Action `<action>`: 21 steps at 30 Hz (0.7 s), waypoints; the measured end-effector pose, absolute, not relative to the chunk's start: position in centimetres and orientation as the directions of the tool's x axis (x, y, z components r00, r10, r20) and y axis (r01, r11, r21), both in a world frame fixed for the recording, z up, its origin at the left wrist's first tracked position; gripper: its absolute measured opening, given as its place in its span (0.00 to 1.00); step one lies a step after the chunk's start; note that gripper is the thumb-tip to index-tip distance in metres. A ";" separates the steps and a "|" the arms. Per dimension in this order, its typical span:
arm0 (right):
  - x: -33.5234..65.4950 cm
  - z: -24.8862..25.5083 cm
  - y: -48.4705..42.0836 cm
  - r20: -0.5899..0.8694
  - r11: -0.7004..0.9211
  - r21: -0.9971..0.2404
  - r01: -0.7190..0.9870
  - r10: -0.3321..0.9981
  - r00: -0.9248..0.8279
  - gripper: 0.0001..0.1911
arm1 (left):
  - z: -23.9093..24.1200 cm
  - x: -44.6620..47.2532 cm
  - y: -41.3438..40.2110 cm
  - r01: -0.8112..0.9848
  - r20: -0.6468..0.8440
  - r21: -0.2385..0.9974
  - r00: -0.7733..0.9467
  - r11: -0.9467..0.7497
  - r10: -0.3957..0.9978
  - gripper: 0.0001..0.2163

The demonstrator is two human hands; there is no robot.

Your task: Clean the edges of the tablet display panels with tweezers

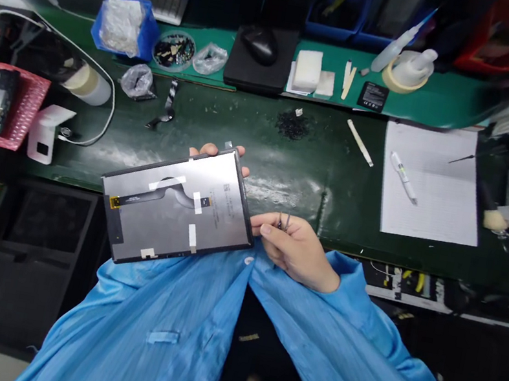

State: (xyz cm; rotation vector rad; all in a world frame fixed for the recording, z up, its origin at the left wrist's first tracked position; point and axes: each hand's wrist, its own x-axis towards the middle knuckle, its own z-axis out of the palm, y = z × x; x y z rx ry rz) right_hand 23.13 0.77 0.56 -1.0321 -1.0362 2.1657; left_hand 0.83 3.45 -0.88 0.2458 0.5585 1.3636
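A tablet display panel [169, 228] is tilted above the front edge of the bench, its silvery back facing me. A dark flex cable [178, 193] and pieces of white tape [192, 236] lie on that back. My left hand [210, 150] grips the panel from behind, with only fingertips showing past the far edge and corner. At the panel's right edge is my right hand [296, 247], its fingers closed around a thin metal tool, apparently tweezers [284, 222], whose two prongs stick out. My right index fingertip touches or nearly touches the panel's edge.
On the green bench [305, 180] lie a pile of black scraps [293, 125], a white stick [360, 143] and a loose flex cable [168, 106]. Paper with a pen [403, 177] is at right. A pink bubble-wrap tray [21, 116] stands left, above a black foam tray [13, 299].
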 end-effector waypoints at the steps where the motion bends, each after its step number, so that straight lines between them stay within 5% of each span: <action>1: 23.2 0.5 0.8 -0.411 -0.572 -0.811 -0.127 0.710 -0.572 0.17 | -1.0 0.8 3.5 -0.858 -0.192 0.477 0.107 0.188 0.975 0.23; 6: 23.3 0.2 0.6 -0.427 -0.582 -0.806 -0.111 0.701 -0.571 0.16 | -1.6 0.5 3.6 -0.862 -0.061 0.470 0.185 0.191 0.981 0.31; 16: 22.3 1.0 1.0 -0.400 -0.488 -0.873 0.006 0.708 -0.581 0.15 | -2.0 0.2 4.3 -0.825 -0.101 0.543 0.120 0.156 0.988 0.25; 21: 21.6 0.3 2.3 -0.366 -0.394 -0.918 0.053 0.785 -0.501 0.13 | -3.0 0.0 6.2 -0.818 -0.131 0.487 0.277 0.306 0.952 0.29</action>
